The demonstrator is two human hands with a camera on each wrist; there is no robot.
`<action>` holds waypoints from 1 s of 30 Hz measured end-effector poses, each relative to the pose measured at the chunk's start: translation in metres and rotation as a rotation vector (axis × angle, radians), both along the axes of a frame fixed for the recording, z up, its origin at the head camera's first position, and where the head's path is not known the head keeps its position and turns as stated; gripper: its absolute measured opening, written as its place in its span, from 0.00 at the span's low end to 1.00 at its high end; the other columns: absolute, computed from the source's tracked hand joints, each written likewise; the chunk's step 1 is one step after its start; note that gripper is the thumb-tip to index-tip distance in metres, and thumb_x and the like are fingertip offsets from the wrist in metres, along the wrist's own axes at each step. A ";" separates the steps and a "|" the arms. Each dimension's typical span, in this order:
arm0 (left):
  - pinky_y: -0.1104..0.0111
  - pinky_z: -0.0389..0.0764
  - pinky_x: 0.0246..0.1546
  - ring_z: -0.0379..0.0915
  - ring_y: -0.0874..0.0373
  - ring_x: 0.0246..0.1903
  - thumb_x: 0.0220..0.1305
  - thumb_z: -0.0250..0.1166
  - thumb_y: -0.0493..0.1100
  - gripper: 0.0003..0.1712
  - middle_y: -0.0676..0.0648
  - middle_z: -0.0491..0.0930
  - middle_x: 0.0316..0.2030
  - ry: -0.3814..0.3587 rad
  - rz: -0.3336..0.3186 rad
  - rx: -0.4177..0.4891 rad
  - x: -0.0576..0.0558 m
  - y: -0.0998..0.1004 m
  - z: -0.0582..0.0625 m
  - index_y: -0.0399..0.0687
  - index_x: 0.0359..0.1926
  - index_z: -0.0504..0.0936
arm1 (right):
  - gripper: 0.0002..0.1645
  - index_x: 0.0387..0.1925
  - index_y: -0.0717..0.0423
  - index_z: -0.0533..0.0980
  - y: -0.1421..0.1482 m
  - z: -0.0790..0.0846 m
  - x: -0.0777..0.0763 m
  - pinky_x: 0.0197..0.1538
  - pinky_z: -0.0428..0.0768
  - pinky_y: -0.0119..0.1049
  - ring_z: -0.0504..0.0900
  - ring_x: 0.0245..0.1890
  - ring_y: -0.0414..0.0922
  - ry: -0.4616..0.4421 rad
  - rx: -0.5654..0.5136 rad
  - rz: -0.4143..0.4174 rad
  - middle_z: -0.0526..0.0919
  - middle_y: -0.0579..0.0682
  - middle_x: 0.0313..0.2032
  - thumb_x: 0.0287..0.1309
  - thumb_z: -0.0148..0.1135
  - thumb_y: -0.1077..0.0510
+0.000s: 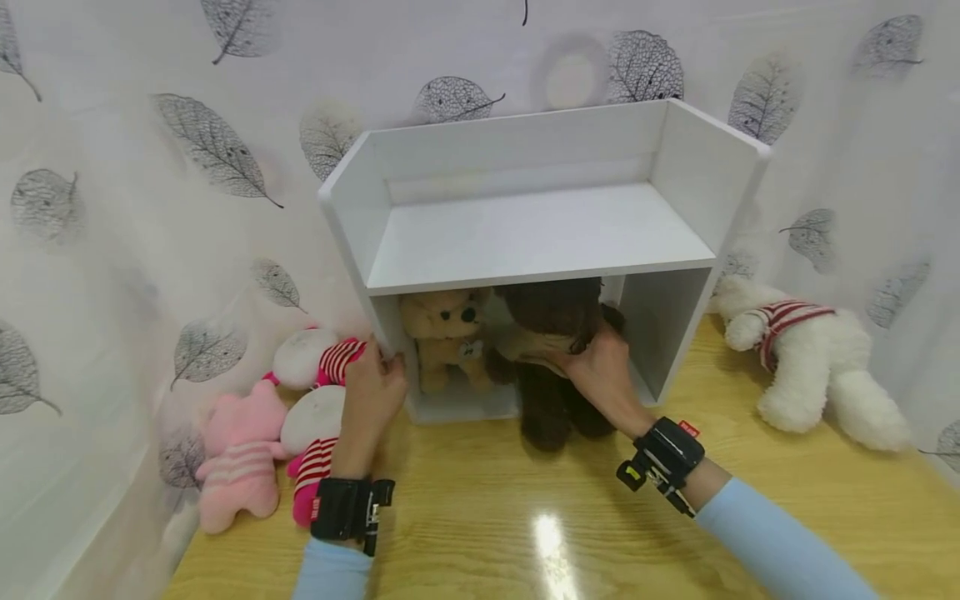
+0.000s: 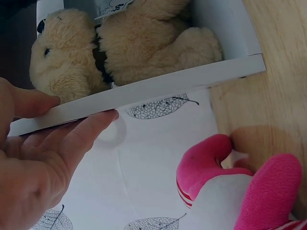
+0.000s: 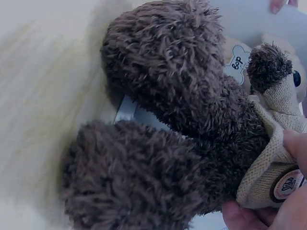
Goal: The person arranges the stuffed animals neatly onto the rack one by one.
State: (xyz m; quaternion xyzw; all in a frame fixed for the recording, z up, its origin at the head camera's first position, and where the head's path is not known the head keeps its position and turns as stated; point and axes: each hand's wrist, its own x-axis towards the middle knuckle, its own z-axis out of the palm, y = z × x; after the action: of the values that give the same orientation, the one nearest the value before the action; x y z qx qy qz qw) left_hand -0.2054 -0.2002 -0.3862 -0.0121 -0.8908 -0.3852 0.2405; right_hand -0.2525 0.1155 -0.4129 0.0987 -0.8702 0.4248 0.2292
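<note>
A white two-level shelf [image 1: 540, 233] stands on the wooden table. My left hand [image 1: 377, 385] grips the edge of its left side panel [image 2: 182, 79], thumb inside and fingers outside. In the lower compartment sits a tan plush dog [image 1: 447, 333] with a bone-shaped tag [image 3: 237, 62]. To its right, my right hand [image 1: 602, 371] holds a dark brown teddy bear [image 1: 546, 400] by its beige knitted sweater [image 3: 268, 158]. The bear's legs hang out over the shelf's front edge; the upper board partly hides its head.
Left of the shelf lie a pink plush pig [image 1: 243, 450] and two plush toys with pink-striped clothes, one nearer [image 1: 311, 421] and one farther [image 1: 300, 357]. A white plush toy [image 1: 817, 358] in a red-striped top lies at right. Leaf-patterned cloth [image 1: 217, 150] hangs behind.
</note>
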 end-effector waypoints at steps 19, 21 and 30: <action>0.55 0.80 0.36 0.77 0.49 0.34 0.71 0.57 0.38 0.16 0.34 0.85 0.39 -0.016 -0.013 0.024 0.001 -0.004 0.000 0.34 0.55 0.75 | 0.33 0.45 0.62 0.79 -0.034 0.005 -0.043 0.30 0.79 0.44 0.85 0.26 0.53 -0.001 -0.055 -0.095 0.86 0.58 0.26 0.48 0.81 0.42; 0.55 0.79 0.35 0.76 0.49 0.32 0.70 0.57 0.37 0.16 0.34 0.85 0.37 -0.007 -0.016 0.023 0.001 -0.003 0.000 0.33 0.54 0.76 | 0.30 0.40 0.62 0.81 -0.035 0.003 -0.048 0.29 0.79 0.44 0.85 0.25 0.53 0.001 -0.058 -0.105 0.86 0.58 0.24 0.48 0.81 0.42; 0.58 0.78 0.33 0.75 0.51 0.31 0.70 0.57 0.37 0.15 0.36 0.84 0.36 -0.011 -0.018 0.013 0.001 -0.002 0.001 0.33 0.54 0.76 | 0.28 0.40 0.63 0.81 -0.041 -0.007 -0.065 0.38 0.82 0.51 0.86 0.33 0.56 0.017 -0.080 -0.104 0.87 0.61 0.32 0.48 0.81 0.46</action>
State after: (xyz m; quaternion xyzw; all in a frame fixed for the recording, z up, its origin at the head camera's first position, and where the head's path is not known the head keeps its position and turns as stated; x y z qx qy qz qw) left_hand -0.2045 -0.2018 -0.3855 -0.0166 -0.8895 -0.3932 0.2321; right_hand -0.3179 0.0747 -0.4201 0.0475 -0.8546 0.4459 0.2620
